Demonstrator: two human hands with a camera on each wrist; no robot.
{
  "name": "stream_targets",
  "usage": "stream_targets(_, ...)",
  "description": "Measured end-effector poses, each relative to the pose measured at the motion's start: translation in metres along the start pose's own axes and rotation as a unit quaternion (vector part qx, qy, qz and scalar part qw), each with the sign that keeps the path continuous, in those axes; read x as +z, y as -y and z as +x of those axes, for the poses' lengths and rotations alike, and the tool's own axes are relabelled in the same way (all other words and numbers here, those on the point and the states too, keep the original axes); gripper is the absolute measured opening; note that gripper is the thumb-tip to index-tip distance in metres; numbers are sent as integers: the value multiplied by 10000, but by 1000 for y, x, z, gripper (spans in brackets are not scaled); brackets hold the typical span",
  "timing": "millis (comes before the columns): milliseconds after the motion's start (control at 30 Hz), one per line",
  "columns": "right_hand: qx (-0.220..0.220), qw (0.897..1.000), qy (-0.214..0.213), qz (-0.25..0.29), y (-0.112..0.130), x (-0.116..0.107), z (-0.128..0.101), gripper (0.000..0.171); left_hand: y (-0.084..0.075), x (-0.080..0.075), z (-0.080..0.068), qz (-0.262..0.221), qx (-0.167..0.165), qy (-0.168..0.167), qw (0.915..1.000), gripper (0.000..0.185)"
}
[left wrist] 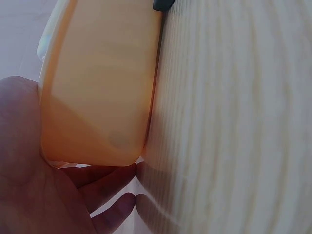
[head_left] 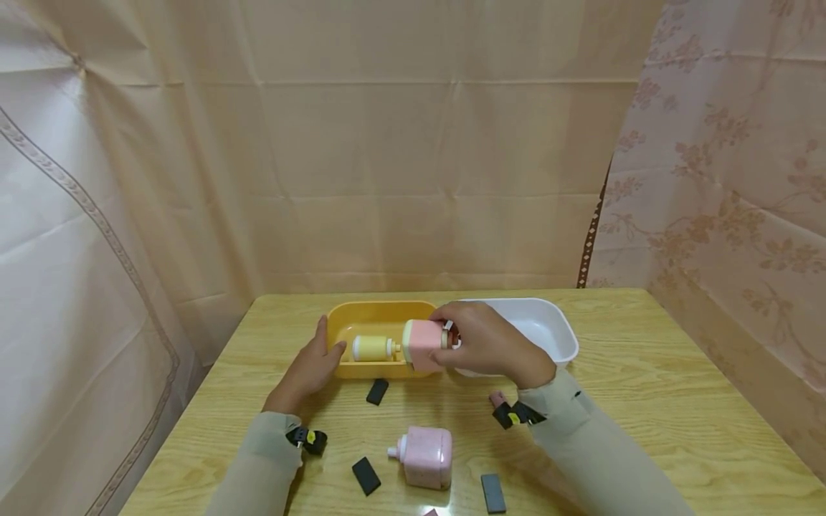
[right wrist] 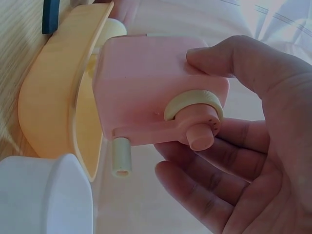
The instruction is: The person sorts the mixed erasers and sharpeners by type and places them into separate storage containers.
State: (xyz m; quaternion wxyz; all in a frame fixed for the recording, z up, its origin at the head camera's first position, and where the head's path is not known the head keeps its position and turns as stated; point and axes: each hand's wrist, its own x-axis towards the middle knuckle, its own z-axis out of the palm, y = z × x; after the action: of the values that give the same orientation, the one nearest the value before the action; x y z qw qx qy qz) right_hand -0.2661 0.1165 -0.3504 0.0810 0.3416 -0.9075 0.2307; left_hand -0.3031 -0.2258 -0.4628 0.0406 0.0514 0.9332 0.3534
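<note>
As is seen in the head view, a pink cranked box (head_left: 422, 344) is held on its side over the right end of the yellow tray (head_left: 381, 370), gripped between the thumb and fingers of the right hand (head_left: 490, 342). Its cream-ringed knob is turned towards the palm. Within the tray, a yellow canister (head_left: 372, 348) is laid lengthwise. The tray's left end is clasped by the left hand (head_left: 312, 367), the thumb being placed over the rim. To the right, a white tray (head_left: 563, 333) is partly covered by the right hand. Nearer the viewer, a pink bottle-like item (head_left: 429, 456) is flanked by a black block (head_left: 366, 476) and a grey block (head_left: 493, 493) on the wooden table (head_left: 645, 416).
</note>
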Motion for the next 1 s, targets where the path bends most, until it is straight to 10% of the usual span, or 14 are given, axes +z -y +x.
stream_targets(1000, 347, 9987, -368, -4, -6, 16, 25, 45, -2, -1, -2, 53, 23, -27, 10000, 81)
